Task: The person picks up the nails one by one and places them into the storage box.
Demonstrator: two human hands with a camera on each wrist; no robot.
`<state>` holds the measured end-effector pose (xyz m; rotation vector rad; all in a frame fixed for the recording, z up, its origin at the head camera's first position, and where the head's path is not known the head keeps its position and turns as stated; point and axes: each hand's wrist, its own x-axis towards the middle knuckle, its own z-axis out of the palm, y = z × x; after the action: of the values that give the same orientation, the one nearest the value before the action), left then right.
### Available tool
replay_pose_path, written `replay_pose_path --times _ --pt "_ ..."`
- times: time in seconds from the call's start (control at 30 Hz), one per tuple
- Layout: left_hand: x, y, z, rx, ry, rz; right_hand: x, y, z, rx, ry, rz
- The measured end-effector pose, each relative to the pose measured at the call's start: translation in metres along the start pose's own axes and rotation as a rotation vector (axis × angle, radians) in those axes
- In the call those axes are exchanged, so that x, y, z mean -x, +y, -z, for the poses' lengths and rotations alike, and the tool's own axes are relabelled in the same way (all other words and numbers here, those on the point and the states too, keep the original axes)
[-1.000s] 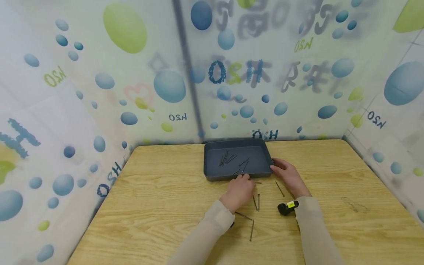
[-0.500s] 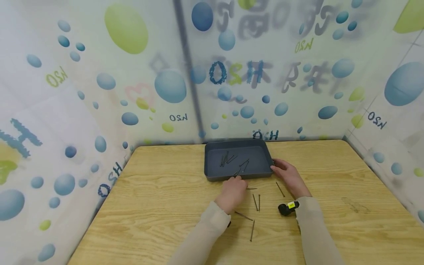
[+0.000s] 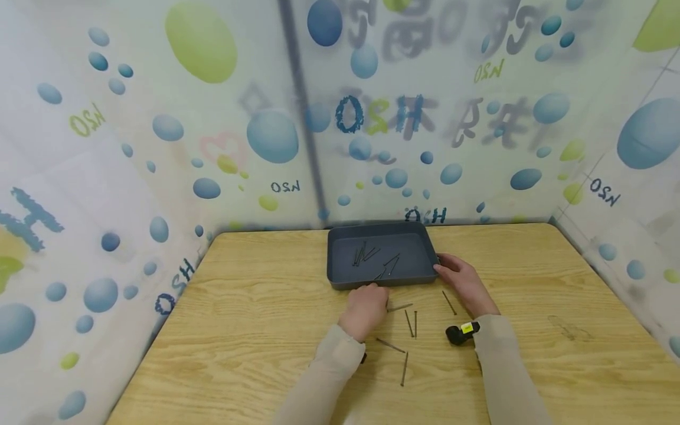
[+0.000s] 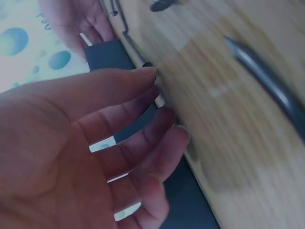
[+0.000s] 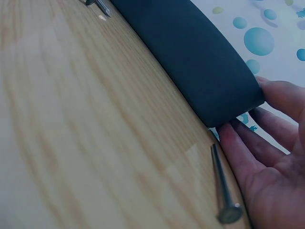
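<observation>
Left hand drew back, fingers relaxed | right hand steadies dark tray

I see a light wood-grain table w/ a dark grey tray sitting near its far edge, approx. centred. Loose nails lie straight on the wood in front of the tray: one nail just beside the tray's near wall, a pair side by side below it, another off to the right, and two more closer to me. A small black device w/ a yellow label also sits on the tabletop, right of the pair.
</observation>
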<state>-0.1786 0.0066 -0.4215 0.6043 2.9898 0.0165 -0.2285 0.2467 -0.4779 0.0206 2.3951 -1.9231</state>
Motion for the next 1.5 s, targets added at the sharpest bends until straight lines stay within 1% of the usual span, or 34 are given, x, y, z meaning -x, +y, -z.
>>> replay_pose_path --times 0.2,0.3,0.43,0.67,0.77,0.93,1.07,1.33,1.5 --pt "0.002 0.000 0.001 0.115 -0.015 -0.016 -0.001 0.000 0.000 -0.016 -0.002 -0.009" --pt "0.002 0.001 -0.001 0.110 0.000 -0.019 -0.002 -0.001 -0.001 -0.018 0.000 -0.006" --pt "0.000 0.004 -0.005 0.086 -0.003 -0.002 -0.001 -0.001 0.000 -0.014 -0.002 -0.008" --pt "-0.001 0.008 -0.007 0.086 0.000 0.010 0.000 -0.001 -0.001 0.012 0.005 -0.014" --pt "-0.001 0.008 -0.007 0.100 -0.007 0.025 0.000 0.000 0.000 0.020 0.007 -0.013" --pt "0.000 0.005 -0.008 0.130 -0.045 0.035 0.000 0.000 0.000 0.008 0.003 -0.011" --pt "0.001 0.002 -0.004 0.174 -0.069 0.014 -0.001 -0.001 0.000 0.009 0.001 0.004" --pt "0.005 -0.006 -0.001 0.275 -0.055 -0.063 0.001 0.000 0.000 0.036 0.001 0.020" --pt "0.005 -0.011 0.000 0.368 -0.070 -0.091 0.001 0.000 0.000 0.036 0.007 0.016"
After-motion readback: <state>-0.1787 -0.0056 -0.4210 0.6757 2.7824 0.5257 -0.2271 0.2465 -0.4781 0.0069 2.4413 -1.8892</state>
